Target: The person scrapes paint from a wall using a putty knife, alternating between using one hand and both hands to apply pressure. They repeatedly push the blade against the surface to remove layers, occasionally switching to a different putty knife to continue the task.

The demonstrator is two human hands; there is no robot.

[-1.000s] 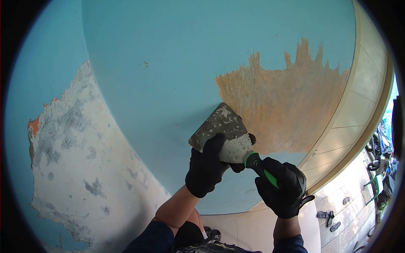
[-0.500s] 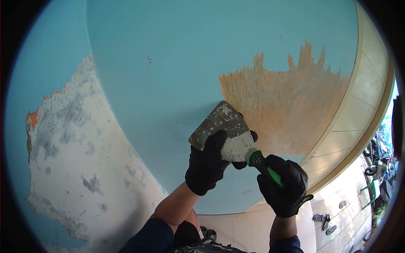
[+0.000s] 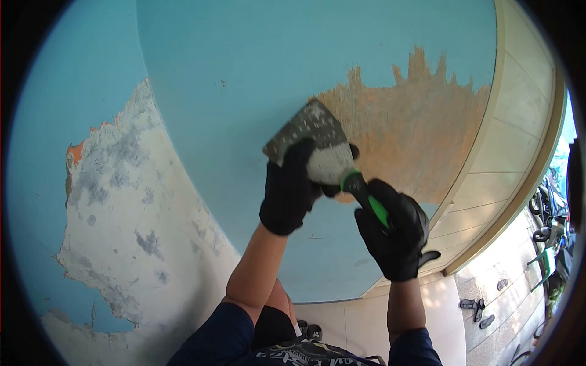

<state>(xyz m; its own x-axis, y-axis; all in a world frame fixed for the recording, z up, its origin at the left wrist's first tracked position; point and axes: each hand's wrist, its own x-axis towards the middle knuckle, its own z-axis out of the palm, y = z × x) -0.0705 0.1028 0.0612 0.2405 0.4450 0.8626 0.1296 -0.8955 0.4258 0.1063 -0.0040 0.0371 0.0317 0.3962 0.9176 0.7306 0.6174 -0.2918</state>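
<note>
A wide scraper (image 3: 303,131) with a worn, speckled blade is held across the blue wall (image 3: 213,36). Its black-and-green handle (image 3: 375,207) is wrapped by my right hand (image 3: 397,232), in a black glove. My left hand (image 3: 290,189), gloved in black too, clasps the blade low down, thumb in front and fingertips showing past its right side. The blade's upper corner overlaps the left edge of a bare brownish patch (image 3: 421,134), whose top border is jagged with streaks.
To the left, the adjoining wall has a large whitish stripped area (image 3: 159,207) with ragged paint edges. Beige tiles (image 3: 506,146) border the wall on the right. Slippers (image 3: 473,308) lie on the paved ground, with motorbikes (image 3: 543,219) beyond. Dark shoes (image 3: 310,330) show below me.
Both hands have moved up with the scraper, bringing its upper corner to the top left of the brownish patch. The view has shifted slightly.
</note>
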